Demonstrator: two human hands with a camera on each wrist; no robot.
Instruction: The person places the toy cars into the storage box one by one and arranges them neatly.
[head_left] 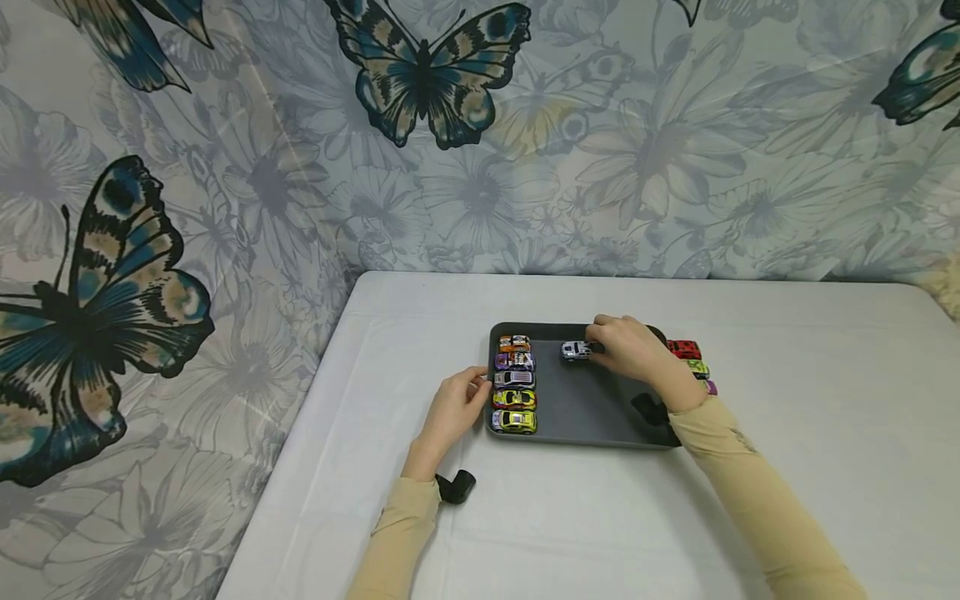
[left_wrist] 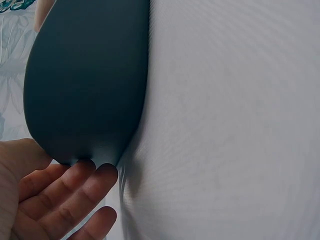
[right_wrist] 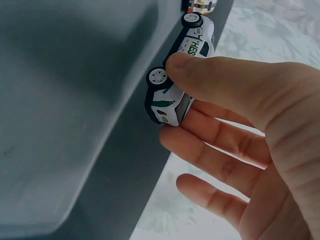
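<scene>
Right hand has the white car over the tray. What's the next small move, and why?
Probably set the white car down on the tray at the head of a second column and let go. The right hand pinches it there; five cars fill the left column, and the left hand steadies the tray's edge.

A white cloth-covered table (head_left: 787, 500) stands against a pale floral fabric backdrop (head_left: 600, 150) printed with large dark butterflies.

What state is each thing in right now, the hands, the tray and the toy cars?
Left hand: open, fingers touching the tray's left edge.
Right hand: pinching the white car.
White car: held on the tray.
Tray: flat on table.
Row of five cars: parked along tray's left side.
</scene>
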